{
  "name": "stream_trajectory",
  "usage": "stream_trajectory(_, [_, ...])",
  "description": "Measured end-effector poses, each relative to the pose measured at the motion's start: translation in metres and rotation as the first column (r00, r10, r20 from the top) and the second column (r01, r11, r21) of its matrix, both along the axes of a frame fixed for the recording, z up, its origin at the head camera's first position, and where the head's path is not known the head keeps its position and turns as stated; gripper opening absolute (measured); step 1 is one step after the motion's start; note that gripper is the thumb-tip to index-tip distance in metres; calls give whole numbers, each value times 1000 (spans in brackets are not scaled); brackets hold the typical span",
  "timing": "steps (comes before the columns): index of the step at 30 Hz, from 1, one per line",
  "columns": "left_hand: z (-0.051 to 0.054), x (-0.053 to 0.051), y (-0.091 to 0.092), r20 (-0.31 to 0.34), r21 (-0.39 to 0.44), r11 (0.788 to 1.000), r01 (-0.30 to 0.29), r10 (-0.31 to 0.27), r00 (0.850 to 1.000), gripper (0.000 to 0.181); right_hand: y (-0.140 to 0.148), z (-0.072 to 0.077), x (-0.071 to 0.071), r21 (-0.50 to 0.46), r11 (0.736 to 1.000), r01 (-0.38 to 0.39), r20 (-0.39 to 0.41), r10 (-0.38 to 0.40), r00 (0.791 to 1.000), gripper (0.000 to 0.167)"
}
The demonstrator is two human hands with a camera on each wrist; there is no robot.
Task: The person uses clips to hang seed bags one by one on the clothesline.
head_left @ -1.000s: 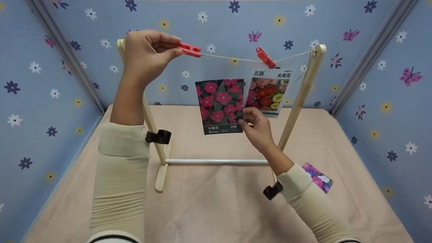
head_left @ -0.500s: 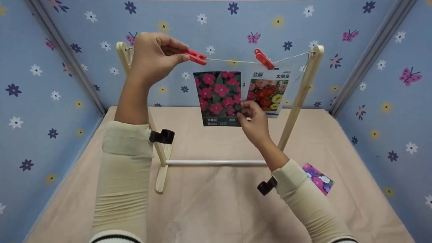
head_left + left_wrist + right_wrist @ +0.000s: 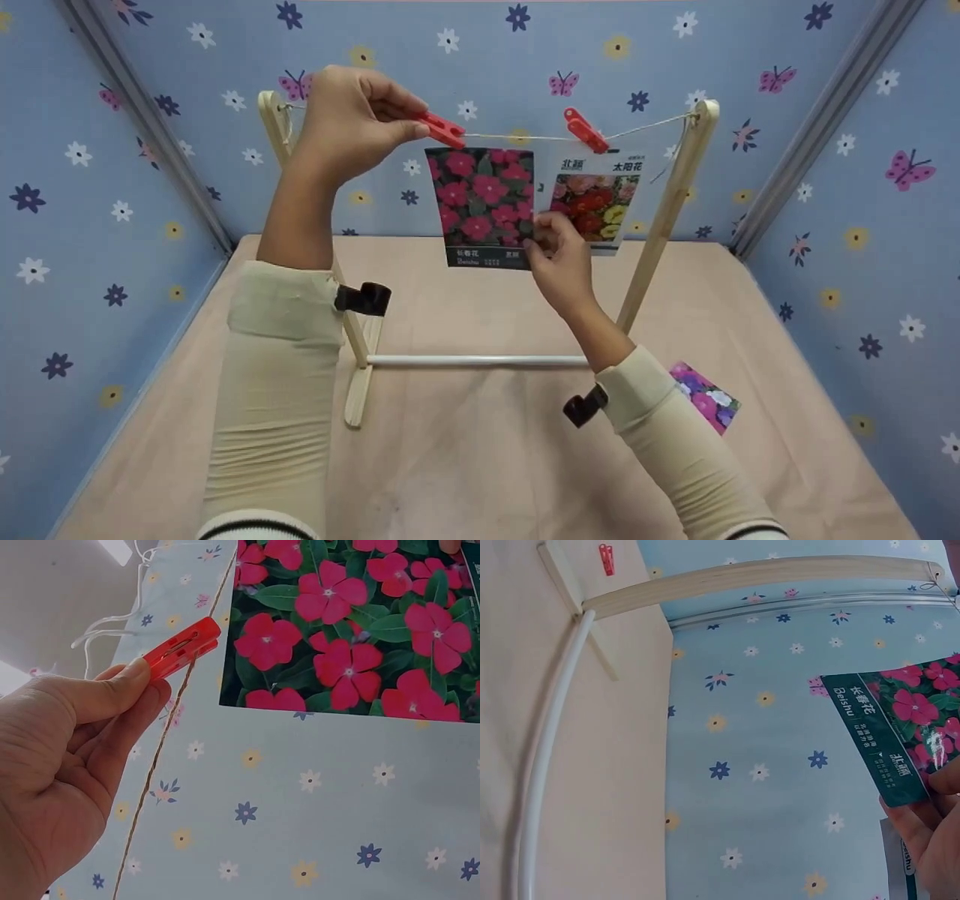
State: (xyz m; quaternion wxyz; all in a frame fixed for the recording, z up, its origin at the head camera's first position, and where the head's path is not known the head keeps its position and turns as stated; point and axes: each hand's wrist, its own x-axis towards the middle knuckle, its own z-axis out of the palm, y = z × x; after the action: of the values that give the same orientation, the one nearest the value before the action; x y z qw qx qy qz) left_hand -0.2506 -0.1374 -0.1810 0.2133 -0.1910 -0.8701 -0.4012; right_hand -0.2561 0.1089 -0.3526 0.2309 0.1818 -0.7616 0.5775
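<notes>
My left hand (image 3: 352,124) pinches a red clothespin (image 3: 445,132) between thumb and fingers, its front end at the string (image 3: 517,138). In the left wrist view the string runs past the front end of the clothespin (image 3: 184,649); whether it is clamped I cannot tell. With thumb and fingers, my right hand (image 3: 562,259) holds the lower right edge of a seed packet (image 3: 484,199) printed with pink flowers. The packet is upright, its top edge just under the string and close to the clothespin. The right wrist view shows the dark lower band of this packet (image 3: 877,742).
Another red clothespin (image 3: 586,131) holds a second seed packet (image 3: 596,206) on the string. Wooden posts (image 3: 669,217) and a white rod (image 3: 480,361) form the rack. A purple flower packet (image 3: 706,397) lies right on the table. The right wrist view shows a loose clothespin (image 3: 607,559).
My right hand has lifted the pink-flower packet up toward the string. My left hand has moved right and slightly down with the clothespin, bringing it near the packet's top left corner.
</notes>
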Motion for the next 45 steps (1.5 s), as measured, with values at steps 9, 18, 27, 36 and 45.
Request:
stream_trajectory(9, [0, 1, 1, -10, -54, 998, -18, 17, 1000, 19, -5, 0, 0, -22, 1000, 5, 47, -4, 999, 16])
stream_trajectory(18, [-1, 1, 4, 17, -87, 996, -14, 15, 1000, 19, -7, -2, 0, -29, 1000, 5, 50, -4, 999, 16])
stream_trajectory(27, [-1, 0, 5, 45, -85, 996, -34, 38, 998, 21, -9, -2, -1, -37, 999, 9, 72, -6, 997, 16])
stream_trajectory(36, [-2, -1, 8, 35, -86, 996, -21, 24, 999, 23, -9, -2, -1, -36, 999, 1, 91, 3, 996, 17])
stream_trajectory(45, [-2, -2, 13, 64, -75, 997, 3, 2, 998, 21, -9, -2, -1, -9, 1000, 11, 99, -10, 995, 17])
